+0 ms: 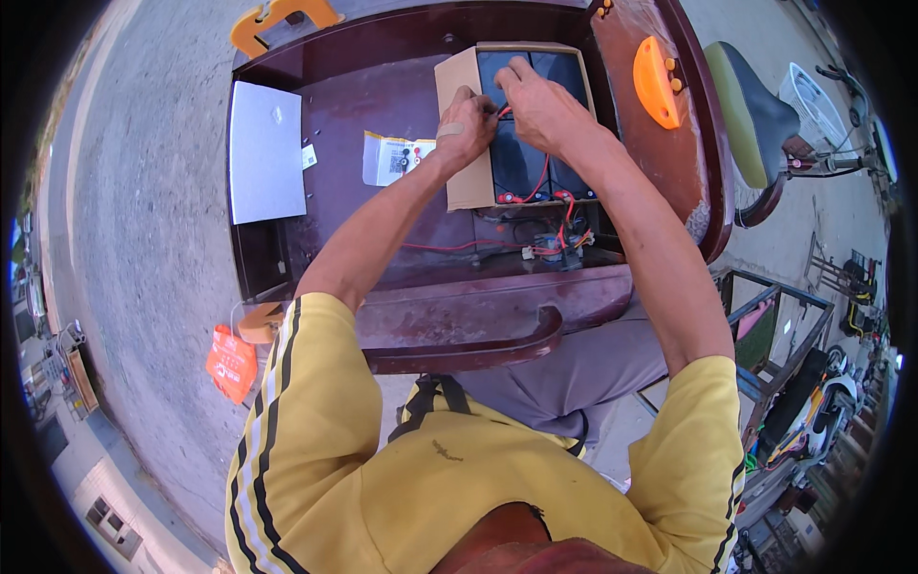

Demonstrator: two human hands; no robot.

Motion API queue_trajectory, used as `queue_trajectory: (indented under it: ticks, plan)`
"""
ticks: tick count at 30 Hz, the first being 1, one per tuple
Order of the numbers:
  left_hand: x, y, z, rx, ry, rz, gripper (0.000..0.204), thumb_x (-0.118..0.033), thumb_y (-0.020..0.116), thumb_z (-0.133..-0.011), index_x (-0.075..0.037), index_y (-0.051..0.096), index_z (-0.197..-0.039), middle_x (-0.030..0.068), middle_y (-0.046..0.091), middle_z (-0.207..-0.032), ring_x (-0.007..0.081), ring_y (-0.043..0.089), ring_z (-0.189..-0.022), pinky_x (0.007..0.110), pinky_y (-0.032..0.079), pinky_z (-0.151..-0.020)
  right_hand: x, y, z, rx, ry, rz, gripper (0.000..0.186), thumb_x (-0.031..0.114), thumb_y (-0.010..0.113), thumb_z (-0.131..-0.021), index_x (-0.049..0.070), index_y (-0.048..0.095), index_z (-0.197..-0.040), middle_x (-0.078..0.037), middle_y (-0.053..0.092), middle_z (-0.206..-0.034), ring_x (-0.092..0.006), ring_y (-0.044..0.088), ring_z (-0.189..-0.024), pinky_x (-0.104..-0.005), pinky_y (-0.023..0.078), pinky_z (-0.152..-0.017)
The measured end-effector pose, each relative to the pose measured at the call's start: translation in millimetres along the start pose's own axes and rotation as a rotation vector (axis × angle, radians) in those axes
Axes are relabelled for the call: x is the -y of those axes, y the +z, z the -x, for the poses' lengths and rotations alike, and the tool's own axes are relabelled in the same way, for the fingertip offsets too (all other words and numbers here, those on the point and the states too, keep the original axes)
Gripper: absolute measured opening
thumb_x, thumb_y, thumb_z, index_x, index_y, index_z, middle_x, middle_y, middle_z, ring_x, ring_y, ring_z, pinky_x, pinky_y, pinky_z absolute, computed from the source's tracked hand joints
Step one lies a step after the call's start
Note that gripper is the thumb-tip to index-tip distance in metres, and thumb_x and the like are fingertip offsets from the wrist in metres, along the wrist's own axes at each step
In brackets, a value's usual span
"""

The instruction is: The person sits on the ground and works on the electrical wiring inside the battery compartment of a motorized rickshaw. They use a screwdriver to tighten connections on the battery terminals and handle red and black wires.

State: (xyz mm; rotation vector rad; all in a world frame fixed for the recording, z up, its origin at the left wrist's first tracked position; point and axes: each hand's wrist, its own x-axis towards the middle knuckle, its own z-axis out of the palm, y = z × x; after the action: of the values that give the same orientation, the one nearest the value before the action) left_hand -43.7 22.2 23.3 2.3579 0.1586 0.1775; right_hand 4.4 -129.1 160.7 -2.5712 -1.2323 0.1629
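Observation:
Dark batteries (517, 165) stand side by side in an open cardboard box (469, 187) in the maroon cargo bed. Over the left side of the box, my left hand (466, 126) has its fingers closed around the end of a red wire (505, 113), with a plaster on the back of the hand. My right hand (543, 103) reaches across the batteries with its fingers pinched together above that wire. What lies between its fingertips is hidden. Red-capped terminals (510, 198) and another red lead line the near edge of the batteries.
Left of the box, a small bag of terminal parts (392, 159) lies on the bed floor. A white foam sheet (269, 151) rests across the bed's left end. Loose wires with connectors (553, 251) sit near the front wall. An orange handle-shaped piece (656, 83) is at the right.

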Motion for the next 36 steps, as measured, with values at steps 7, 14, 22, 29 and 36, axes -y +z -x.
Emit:
queue_trajectory:
  ticks: [7, 14, 22, 29, 36]
  plan:
    - [-2.0, 8.2, 3.4, -0.052, -0.056, 0.062, 0.020, -0.013, 0.073, -0.088, -0.004, 0.076, -0.106, 0.0200, 0.060, -0.113, 0.0390, 0.065, -0.104, 0.047, 0.054, -0.094, -6.5, -1.0, -13.2, 0.100, -0.048, 0.130, 0.030, -0.003, 0.060, -0.090, -0.002, 0.053, -0.120, -0.024, 0.057, -0.125, -0.0474, 0.066, -0.107, -0.0490, 0.059, -0.089]
    - [0.4, 7.8, 3.9, -0.069, -0.026, 0.072, 0.023, -0.016, 0.075, -0.086, -0.002, 0.070, -0.104, 0.0194, 0.058, -0.112, 0.0390, 0.065, -0.101, 0.047, 0.054, -0.093, 4.9, 0.6, -17.1, 0.013, 0.079, 0.088, 0.026, 0.008, 0.062, -0.097, -0.001, 0.054, -0.120, -0.025, 0.060, -0.124, -0.0468, 0.067, -0.108, -0.0480, 0.058, -0.091]
    - [-11.0, 11.9, 5.4, -0.067, -0.125, 0.087, 0.029, -0.023, 0.076, -0.087, -0.003, 0.069, -0.107, 0.0183, 0.057, -0.114, 0.0372, 0.065, -0.102, 0.046, 0.055, -0.091, 3.5, -4.4, -25.6, 0.153, 0.149, 0.177, 0.029, 0.013, 0.060, -0.100, -0.001, 0.051, -0.124, -0.025, 0.058, -0.126, -0.0450, 0.067, -0.108, -0.0487, 0.057, -0.091]
    - [-18.3, 22.6, 7.9, -0.194, -0.177, 0.029, 0.033, -0.031, 0.076, -0.085, -0.005, 0.066, -0.102, 0.0160, 0.053, -0.114, 0.0366, 0.059, -0.109, 0.048, 0.053, -0.088, -0.2, 1.6, -31.8, 0.199, 0.079, 0.202, 0.046, 0.016, 0.071, -0.090, -0.004, 0.052, -0.126, -0.027, 0.058, -0.135, -0.0477, 0.066, -0.114, -0.0512, 0.057, -0.094]
    - [-24.2, 35.9, 13.0, -0.314, -0.187, 0.029, 0.035, -0.032, 0.080, -0.079, -0.008, 0.065, -0.099, 0.0135, 0.051, -0.111, 0.0345, 0.056, -0.109, 0.048, 0.051, -0.084, -12.0, 12.6, -29.8, 0.087, -0.033, 0.206, 0.032, 0.023, 0.061, -0.102, -0.001, 0.053, -0.121, -0.024, 0.060, -0.130, -0.0470, 0.066, -0.110, -0.0496, 0.057, -0.090]
